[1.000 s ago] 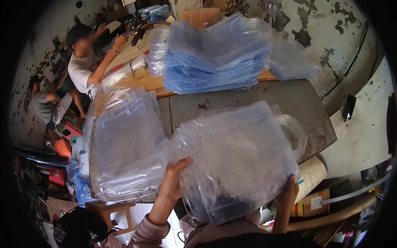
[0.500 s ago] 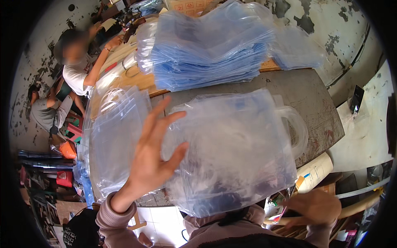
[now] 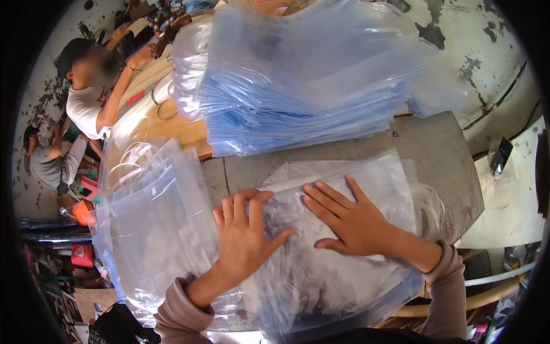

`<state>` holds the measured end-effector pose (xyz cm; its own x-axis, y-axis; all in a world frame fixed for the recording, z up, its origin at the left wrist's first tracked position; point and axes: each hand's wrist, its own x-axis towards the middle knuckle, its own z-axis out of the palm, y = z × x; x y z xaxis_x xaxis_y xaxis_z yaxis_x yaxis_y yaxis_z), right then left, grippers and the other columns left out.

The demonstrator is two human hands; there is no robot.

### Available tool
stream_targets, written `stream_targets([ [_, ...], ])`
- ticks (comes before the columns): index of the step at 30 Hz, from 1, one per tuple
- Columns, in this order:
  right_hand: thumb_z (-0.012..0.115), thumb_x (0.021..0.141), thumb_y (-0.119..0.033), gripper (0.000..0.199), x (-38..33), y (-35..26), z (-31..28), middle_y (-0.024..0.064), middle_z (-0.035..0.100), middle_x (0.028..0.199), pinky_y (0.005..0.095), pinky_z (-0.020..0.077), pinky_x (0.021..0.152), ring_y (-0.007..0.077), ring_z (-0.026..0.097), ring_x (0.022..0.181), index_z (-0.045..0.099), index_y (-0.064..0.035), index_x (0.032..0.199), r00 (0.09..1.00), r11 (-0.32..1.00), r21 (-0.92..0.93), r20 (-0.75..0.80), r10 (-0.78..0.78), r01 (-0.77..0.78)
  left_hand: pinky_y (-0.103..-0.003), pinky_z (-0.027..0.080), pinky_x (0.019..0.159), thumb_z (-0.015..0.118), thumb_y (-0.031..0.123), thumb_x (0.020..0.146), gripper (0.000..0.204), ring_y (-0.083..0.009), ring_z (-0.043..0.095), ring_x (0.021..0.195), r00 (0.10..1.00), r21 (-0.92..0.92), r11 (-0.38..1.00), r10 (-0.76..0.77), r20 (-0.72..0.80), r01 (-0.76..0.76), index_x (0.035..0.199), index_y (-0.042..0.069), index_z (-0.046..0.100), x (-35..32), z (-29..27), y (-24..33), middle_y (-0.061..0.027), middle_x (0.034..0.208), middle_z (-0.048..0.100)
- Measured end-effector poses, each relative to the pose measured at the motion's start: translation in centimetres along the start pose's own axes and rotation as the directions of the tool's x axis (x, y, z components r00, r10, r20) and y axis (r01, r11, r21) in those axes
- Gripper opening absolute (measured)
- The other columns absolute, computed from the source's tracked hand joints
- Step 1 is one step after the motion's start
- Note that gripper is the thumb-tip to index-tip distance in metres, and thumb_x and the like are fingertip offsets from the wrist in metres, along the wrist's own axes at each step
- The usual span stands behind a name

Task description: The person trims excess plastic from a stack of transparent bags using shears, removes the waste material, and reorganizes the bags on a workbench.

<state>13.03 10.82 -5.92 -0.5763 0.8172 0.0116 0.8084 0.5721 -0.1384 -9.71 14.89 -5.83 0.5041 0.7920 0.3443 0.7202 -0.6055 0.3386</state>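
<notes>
A pile of clear plastic bags (image 3: pixel 344 281) lies before me on the table, with clear looped handles sticking out at its right side. My right hand (image 3: pixel 349 221) rests flat on the top bag, fingers stretched and pointing to the far left. At the pile's left edge, my left hand (image 3: pixel 243 229) has its fingers apart and slightly bent, nothing held in it. Whether its fingertips touch the plastic I cannot tell. Left of that hand lies another stack of clear bags (image 3: pixel 154 223), its white handles (image 3: pixel 134 157) toward the far side.
A tall stack of bluish plastic sheets (image 3: pixel 309 97) stands on the far side of the grey table (image 3: pixel 441 155). Two people sit at the far left, the nearer one (image 3: pixel 89 103) reaching across the wooden tabletop. A phone (image 3: pixel 502 155) leans at the right.
My right hand has come from beyond the table's near right edge onto the top bag. My left hand has moved slightly right and nearer. The view has shifted.
</notes>
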Motion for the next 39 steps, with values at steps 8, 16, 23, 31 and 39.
stream_targets([
  [8,0.068,0.075,-0.018,0.051,-0.4,2.4,-0.1,0.01,0.053,0.112,0.0544,0.0234,0.102,0.0288,0.052,0.104,0.049,-0.0056,0.12,0.847,0.973,0.168,-0.483,0.222,-0.159,-0.035,0.033,0.077,0.075,0.013,0.069,0.037,-0.0257,0.049,0.089,0.984,-0.258,0.966,-0.032,-0.174,-0.014,0.097,0.004,0.052,0.0,0.3,-1.3,-0.0105,0.101,0.055],
  [16,0.07,0.071,-0.013,0.03,-0.7,2.0,-0.8,0.0116,0.057,0.104,0.0488,0.0328,0.094,0.0262,0.055,0.092,0.059,-0.0067,0.098,0.821,0.991,0.111,-0.556,0.128,-0.08,-0.028,0.046,0.063,0.072,-0.006,0.068,0.029,-0.0204,0.058,0.074,0.974,-0.433,0.9,-0.05,-0.222,-0.052,0.088,0.003,0.053,-0.2,-0.3,-0.8,-0.0113,0.084,0.059],
  [23,0.072,0.065,-0.007,0.024,-1.3,2.0,-1.3,0.011,0.057,0.098,0.0421,0.0378,0.076,0.0251,0.054,0.078,0.057,-0.007,0.084,0.831,0.998,0.056,-0.552,0.064,-0.04,-0.027,0.046,0.059,0.072,-0.009,0.065,0.029,-0.0192,0.057,0.072,0.98,-0.43,0.897,0.016,-0.197,-0.101,0.085,0.004,0.055,0.1,-0.1,-0.7,-0.0112,0.084,0.06],
  [31,0.072,0.067,-0.009,0.026,-1.4,1.9,-1.1,0.0054,0.053,0.083,0.033,0.0318,0.063,0.0211,0.047,0.07,0.06,-0.0063,0.09,0.805,0.996,0.062,-0.587,0.087,-0.062,-0.027,0.045,0.06,0.07,-0.009,0.064,0.027,-0.0199,0.057,0.071,0.979,-0.411,0.909,-0.013,-0.202,-0.073,0.082,0.004,0.055,0.0,-0.2,-0.6,-0.0116,0.084,0.06],
  [39,0.066,0.07,-0.001,0.02,-1.5,2.1,-1.5,0.0061,0.053,0.082,0.0323,0.0347,0.063,0.0206,0.047,0.072,0.065,-0.0047,0.09,0.811,0.965,0.248,-0.544,0.216,-0.09,-0.024,0.048,0.067,0.073,-0.007,0.07,0.05,-0.0142,0.058,0.076,0.978,-0.486,0.872,-0.043,-0.202,-0.062,0.107,0.0,0.041,-0.6,0.8,-0.9,-0.0117,0.09,0.06],
])
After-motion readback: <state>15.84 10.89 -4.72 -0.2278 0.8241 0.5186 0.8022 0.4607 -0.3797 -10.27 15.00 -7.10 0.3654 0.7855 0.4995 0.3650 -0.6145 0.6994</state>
